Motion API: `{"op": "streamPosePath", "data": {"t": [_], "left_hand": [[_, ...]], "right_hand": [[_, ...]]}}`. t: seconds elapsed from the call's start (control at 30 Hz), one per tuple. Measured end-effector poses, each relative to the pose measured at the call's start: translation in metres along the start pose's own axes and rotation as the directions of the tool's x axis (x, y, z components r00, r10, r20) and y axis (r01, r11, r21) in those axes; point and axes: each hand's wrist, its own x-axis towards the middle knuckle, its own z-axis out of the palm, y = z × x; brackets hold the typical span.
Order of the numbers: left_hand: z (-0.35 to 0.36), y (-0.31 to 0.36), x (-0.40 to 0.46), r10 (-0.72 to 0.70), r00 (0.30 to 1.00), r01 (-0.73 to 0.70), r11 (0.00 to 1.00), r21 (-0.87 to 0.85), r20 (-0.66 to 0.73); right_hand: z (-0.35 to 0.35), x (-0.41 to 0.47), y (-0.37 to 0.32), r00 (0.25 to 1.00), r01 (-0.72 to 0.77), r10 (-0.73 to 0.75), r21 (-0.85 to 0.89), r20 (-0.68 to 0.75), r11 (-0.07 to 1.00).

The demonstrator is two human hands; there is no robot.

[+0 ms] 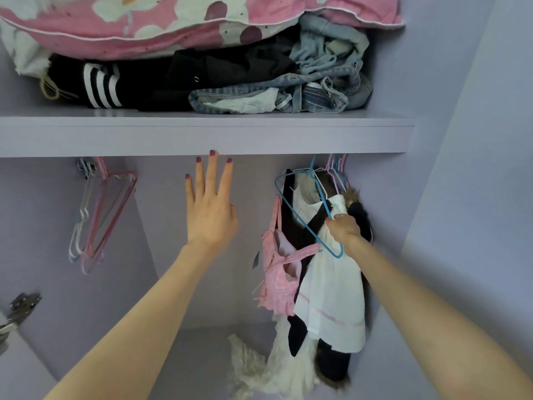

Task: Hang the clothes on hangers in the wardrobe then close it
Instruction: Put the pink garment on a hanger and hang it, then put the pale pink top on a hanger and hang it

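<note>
Wardrobe interior, lilac, viewed from below the shelf (202, 137).

Edges and clearance: shelf front edge runs across the frame at mid-height. Beneath it, the hanging bay is open through the centre; back panel bare between the two hanger groups. Right side wall (450, 140) stands close at 3 o'clock of the hung clothes. Door hinge (23, 308) at 8 o'clock, on the left edge.

Left hand (210, 209): open flat, fingers spread, empty, fingertips just at the shelf's lower edge, centre of bay.

Right hand (344, 229): closed around the blue hanger (302, 223) and the top of the white dress (331, 290) at 3 o'clock; whether the hanger's hook sits on the rail cannot be told.

Hanging bay, contents: empty hangers (101, 215), pink, white and pale, bunched at 9 o'clock. At 3 o'clock, a crowded cluster: pink garment (279, 272), white dress, dark items behind, one with a fur trim (350, 197). White fluffy fabric (253, 368) trails to the bay floor at 6 o'clock.

Shelf, contents: pink floral bedding (173, 21) on top at 12 o'clock; below it black clothing with white stripes (101, 88), and crumpled denim (317, 79) at 1 o'clock.
</note>
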Motion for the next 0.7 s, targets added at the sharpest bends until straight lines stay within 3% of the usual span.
{"op": "streamPosePath", "data": {"t": [0.13,0.27,0.43,0.7], "left_hand": [[-0.011,0.003,-0.041,-0.024,0.978,0.047,0.993,-0.107,0.208],[-0.017,0.012,-0.098,0.055,0.894,0.07,0.963,-0.259,0.445],[-0.035,0.05,-0.199,0.191,0.659,0.148,0.915,-0.375,0.727],[-0.036,0.124,-0.335,0.466,0.319,0.083,0.854,-0.514,0.826]], "right_hand": [[-0.014,-0.054,0.003,0.993,0.095,-0.104,-0.145,-0.053,0.985],[-0.021,-0.125,0.037,0.991,0.132,-0.136,-0.227,-0.003,0.965],[-0.039,-0.234,0.123,0.985,0.087,-0.033,-0.319,0.171,0.944],[-0.1,-0.359,0.253,0.897,-0.17,0.307,-0.394,0.318,0.903]]}}
